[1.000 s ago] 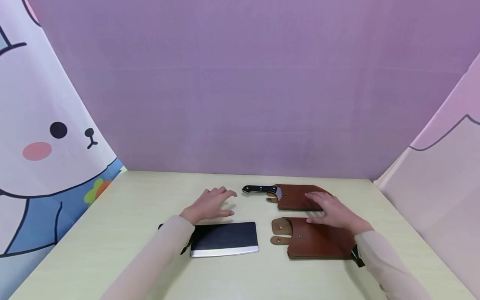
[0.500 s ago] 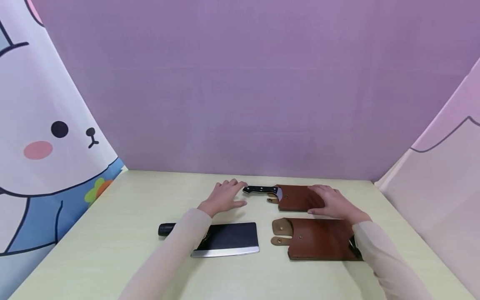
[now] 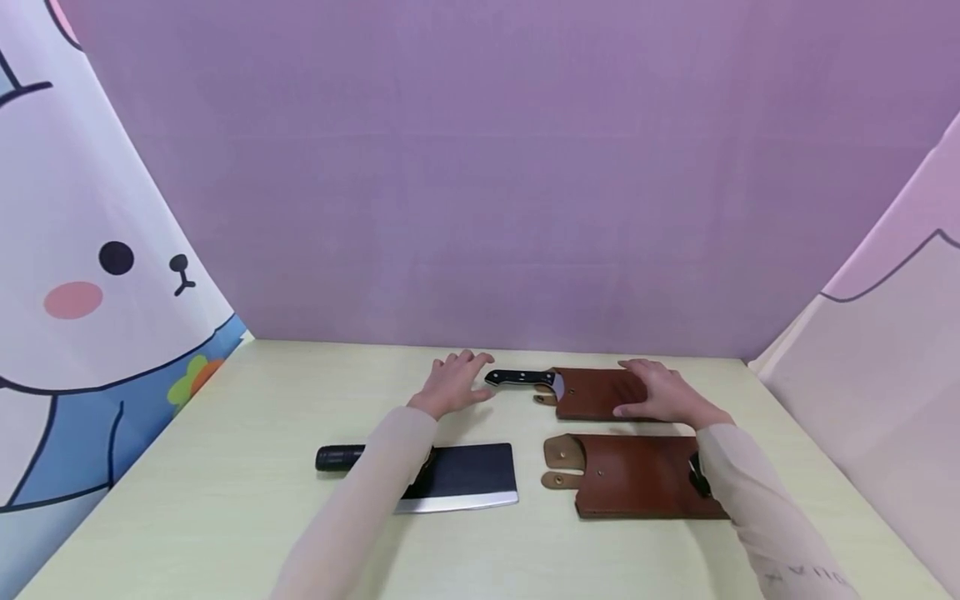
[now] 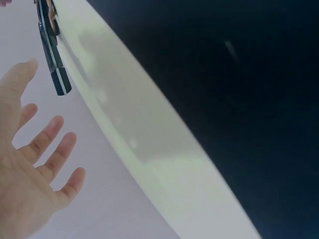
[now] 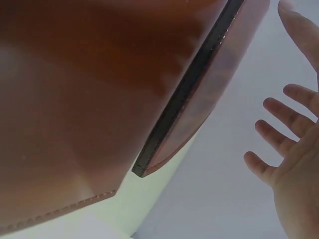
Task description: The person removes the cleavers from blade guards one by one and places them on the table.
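Note:
In the head view, a knife with a black riveted handle [image 3: 522, 377] lies at the back, its blade mostly inside a brown leather sheath [image 3: 596, 394]. My left hand [image 3: 453, 386] is just left of the handle end, fingers spread; the left wrist view shows an empty palm [image 4: 25, 184] below the handle [image 4: 54, 59]. Over the right end of that sheath hovers my right hand [image 3: 666, 394], thumb and fingers apart, nothing between them. Under my left forearm lies a cleaver [image 3: 476, 471] with a dark blade, bright edge and black handle. My sleeve hides part of it.
A second brown leather sheath [image 3: 637, 479] lies in front, its strap and flap unfastened, partly under my right forearm. The pale table [image 3: 225, 500] meets a purple cloth backdrop [image 3: 480, 183]. Printed cloth panels [image 3: 112, 350] stand at both sides.
My left hand has moved right and away from me, closer to the knife handle. My right hand has shifted slightly farther back over the rear sheath. The knives and sheaths stay put.

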A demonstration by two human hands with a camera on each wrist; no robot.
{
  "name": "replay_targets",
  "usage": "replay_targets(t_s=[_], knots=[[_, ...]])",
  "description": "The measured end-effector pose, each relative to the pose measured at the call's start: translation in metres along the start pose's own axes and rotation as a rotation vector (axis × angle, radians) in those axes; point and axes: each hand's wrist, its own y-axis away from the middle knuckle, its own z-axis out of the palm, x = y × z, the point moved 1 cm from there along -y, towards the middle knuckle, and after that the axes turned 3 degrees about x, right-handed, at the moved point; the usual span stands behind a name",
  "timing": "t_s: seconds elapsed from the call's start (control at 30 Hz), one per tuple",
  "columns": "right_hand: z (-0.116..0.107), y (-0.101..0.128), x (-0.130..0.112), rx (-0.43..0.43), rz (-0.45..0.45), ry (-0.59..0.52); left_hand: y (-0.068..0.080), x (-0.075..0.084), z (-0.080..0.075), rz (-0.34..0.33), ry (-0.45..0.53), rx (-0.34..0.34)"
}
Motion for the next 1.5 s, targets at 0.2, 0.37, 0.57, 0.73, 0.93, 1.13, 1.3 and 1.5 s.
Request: replay_targets(t_s=[0.2,0.37,0.57,0.73,0.93,1.13,1.3,1.5], knots=[[0.005,-0.003,0.003,-0.024,0.024,-0.032,-0.006,-0.002,0.006,-0.043,0.016,-0.031],[0.012,-0.004,0.003,-0.064,0.045,-0.041,-0.01,0.0,0.01,-0.056,0.018,-0.057],[0.017,-0.008,0.0,-0.105,0.057,-0.044,-0.013,0.005,0.012,-0.056,0.006,-0.064],[0.019,-0.012,-0.003,-0.133,0.068,-0.046,-0.016,0.006,0.017,-0.05,-0.001,-0.086],[0.023,-0.015,-0.003,-0.151,0.07,-0.064,-0.02,0.004,0.022,-0.042,0.004,-0.097],[0.024,-0.017,-0.005,-0.166,0.093,-0.061,-0.021,0.003,0.023,-0.04,-0.012,-0.096],[0.025,-0.02,-0.006,-0.18,0.111,-0.052,-0.024,0.005,0.022,-0.03,-0.022,-0.105],[0.029,-0.025,-0.009,-0.198,0.114,-0.047,-0.027,0.007,0.022,-0.031,-0.018,-0.117]])
